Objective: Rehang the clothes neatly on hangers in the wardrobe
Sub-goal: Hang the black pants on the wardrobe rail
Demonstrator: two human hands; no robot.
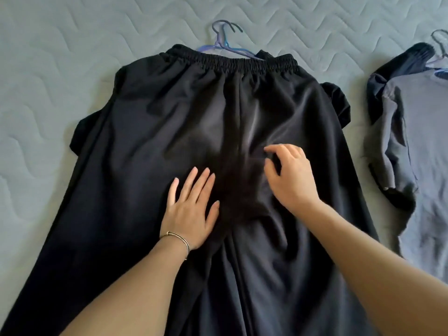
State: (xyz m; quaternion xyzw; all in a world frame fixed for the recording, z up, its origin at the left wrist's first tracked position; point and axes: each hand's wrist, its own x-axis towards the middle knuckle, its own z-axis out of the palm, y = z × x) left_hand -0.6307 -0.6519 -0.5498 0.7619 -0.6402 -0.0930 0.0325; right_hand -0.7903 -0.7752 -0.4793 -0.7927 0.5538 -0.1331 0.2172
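Black trousers (150, 132) with an elastic waistband lie spread flat on a bed, waistband at the far side. They cover another black garment (339, 103) whose sleeves stick out at both sides. Blue hangers (224, 46) poke out above the waistband, hooks pointing away. My left hand (190, 209) rests flat on the trousers near the crotch seam, fingers spread, a thin bracelet on the wrist. My right hand (289, 175) hovers just right of the seam with fingers curled and apart, fingertips touching the fabric and nothing held.
A grey T-shirt (421, 146) lies on a hanger (440, 52) at the right edge, over a dark garment. Everything rests on a grey-green quilted bedspread (60, 76), bare at the left and along the far side.
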